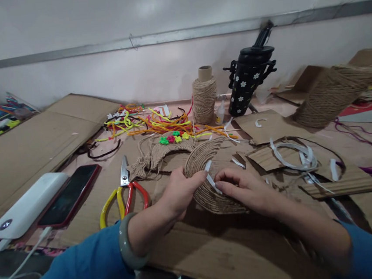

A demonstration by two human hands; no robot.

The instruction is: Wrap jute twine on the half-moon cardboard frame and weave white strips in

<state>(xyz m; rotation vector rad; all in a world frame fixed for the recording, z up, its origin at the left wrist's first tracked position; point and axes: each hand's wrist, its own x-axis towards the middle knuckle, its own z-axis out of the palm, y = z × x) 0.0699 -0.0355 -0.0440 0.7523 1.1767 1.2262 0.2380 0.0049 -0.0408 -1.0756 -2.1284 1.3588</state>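
Both hands meet in the middle, near the person, on a curved piece (205, 172) wrapped in brown twine. It lies on a cardboard sheet (216, 250). The left hand (178, 195) rests on the left edge of the piece, fingers bent, with the thumb stretched across it. The right hand (243, 191) lies on the right part, fingers curled down. A thin white strip (210, 179) sits between the two hands, and the fingertips of both seem to touch it. I cannot tell how hard they pinch it. The left wrist wears a grey-green bangle (128, 246). Both sleeves are blue.

Just left of the hands lie scissors (125, 193) with red and yellow handles. Further left are a dark phone (69, 196) and a white power bank (28, 205) with a cable.

Behind the piece, further away, are loose braids of twine (148, 158) with small bright flowers (172, 138), and a heap of colored fuzzy wires (151, 123). A twine spool (204, 94) stands upright far back. Next to it on the right stands a black bottle (249, 80) with white flowers. A big twine cone (336, 92) lies tilted at the far right. White strips (294, 151) curl on cardboard bits to the right of the hands.
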